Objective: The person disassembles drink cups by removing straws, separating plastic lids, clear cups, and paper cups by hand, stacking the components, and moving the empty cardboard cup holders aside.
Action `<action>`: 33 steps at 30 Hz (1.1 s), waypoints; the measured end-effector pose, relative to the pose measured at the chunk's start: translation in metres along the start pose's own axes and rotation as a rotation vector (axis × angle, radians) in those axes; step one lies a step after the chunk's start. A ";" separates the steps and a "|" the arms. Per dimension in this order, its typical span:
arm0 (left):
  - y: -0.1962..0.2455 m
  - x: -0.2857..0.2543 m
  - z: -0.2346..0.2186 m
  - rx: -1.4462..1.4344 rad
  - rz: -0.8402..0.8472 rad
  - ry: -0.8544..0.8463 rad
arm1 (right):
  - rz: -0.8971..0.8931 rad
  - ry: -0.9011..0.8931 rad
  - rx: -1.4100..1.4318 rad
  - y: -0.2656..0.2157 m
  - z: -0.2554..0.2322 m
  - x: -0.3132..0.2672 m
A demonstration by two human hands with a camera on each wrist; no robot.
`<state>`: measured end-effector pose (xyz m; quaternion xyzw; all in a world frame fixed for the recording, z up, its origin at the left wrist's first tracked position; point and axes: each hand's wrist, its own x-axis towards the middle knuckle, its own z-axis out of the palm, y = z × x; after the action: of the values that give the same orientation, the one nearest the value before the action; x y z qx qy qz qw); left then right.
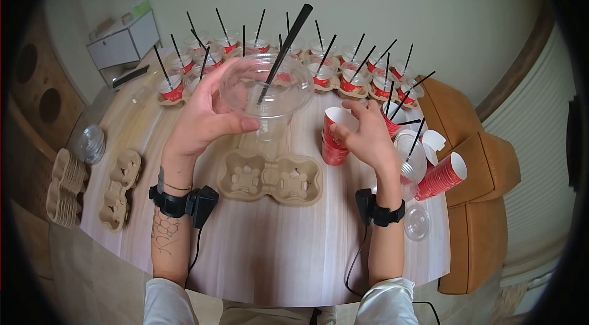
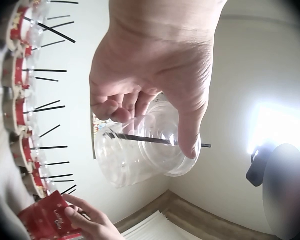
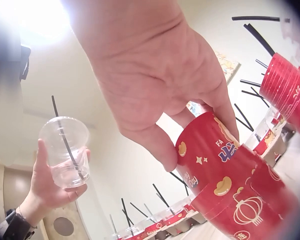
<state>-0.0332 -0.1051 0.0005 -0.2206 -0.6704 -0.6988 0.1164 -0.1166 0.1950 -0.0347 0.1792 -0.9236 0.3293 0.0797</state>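
Note:
My left hand (image 1: 211, 110) holds up a clear plastic cup (image 1: 270, 125) with a clear lid and a black straw (image 1: 285, 49) through it, thumb and fingers around the lid's rim. In the left wrist view the thumb lies along the lid (image 2: 170, 160). My right hand (image 1: 371, 138) grips the upper of two nested red paper cups (image 1: 334, 153), thumb on one side and fingers on the other, as the right wrist view also shows on the red cup (image 3: 205, 150). Below and between the hands lies a cardboard carrier (image 1: 270, 179) with nothing in its wells.
Filled carriers with red cups and straws (image 1: 353, 82) line the far side. At right lie a red cup stack (image 1: 443, 176) and a clear lid (image 1: 417, 222). At left are another carrier (image 1: 120, 190), stacked carriers (image 1: 64, 187) and clear lids (image 1: 92, 144).

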 end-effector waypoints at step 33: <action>-0.032 0.004 0.035 0.687 -0.238 0.083 | -0.212 0.603 0.644 -0.011 -0.094 -0.030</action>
<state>-0.0458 -0.0677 -0.0255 -0.0607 -0.8817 -0.4499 0.1285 -0.0821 0.2553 0.0366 0.1847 -0.6862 0.6273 0.3187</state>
